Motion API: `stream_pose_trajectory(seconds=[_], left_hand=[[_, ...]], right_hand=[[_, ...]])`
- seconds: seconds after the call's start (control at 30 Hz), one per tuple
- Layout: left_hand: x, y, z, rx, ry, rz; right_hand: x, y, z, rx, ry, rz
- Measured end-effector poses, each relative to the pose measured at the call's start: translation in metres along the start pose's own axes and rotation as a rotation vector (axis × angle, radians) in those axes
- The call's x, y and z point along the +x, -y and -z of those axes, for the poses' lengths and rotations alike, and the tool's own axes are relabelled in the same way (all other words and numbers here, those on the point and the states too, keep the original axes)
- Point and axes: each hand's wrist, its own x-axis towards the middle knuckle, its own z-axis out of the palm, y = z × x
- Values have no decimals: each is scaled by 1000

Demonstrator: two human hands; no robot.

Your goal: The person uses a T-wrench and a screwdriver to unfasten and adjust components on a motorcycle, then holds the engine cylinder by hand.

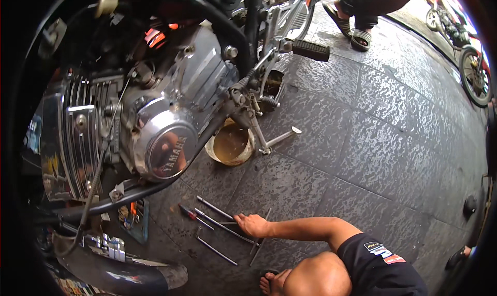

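Observation:
My right hand (251, 225) reaches in from the lower right, low over the paved floor. Its fingers are closed on a T-handle wrench (215, 207) in a group of tools. Beside it lies another long T-handle wrench (228, 227), and crossbars show past my wrist. A screwdriver (187, 211) with a red and black handle rests left of these. Nearer to me is a thin bent rod (217, 251). The hand partly covers the wrench shafts. My left hand is out of view.
A motorcycle with a chrome engine cover (171, 146) fills the left. Under it stands a bucket (251, 147) of brownish liquid, near the side stand (282, 137). A tray (145, 221) holds small parts. A person in sandals (361, 39) stands far off; another motorcycle (473, 76) is at right.

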Motion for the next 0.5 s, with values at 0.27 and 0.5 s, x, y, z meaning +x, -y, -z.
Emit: stream_pose_trajectory(seconds=[0.27,0.5], left_hand=[[8,-9,4,75,62,8],[16,-44,-9,194,49,-10]], right_hand=[[-8,10,13,107,-184,-29],[-34,13,31,-89,-79,176]])
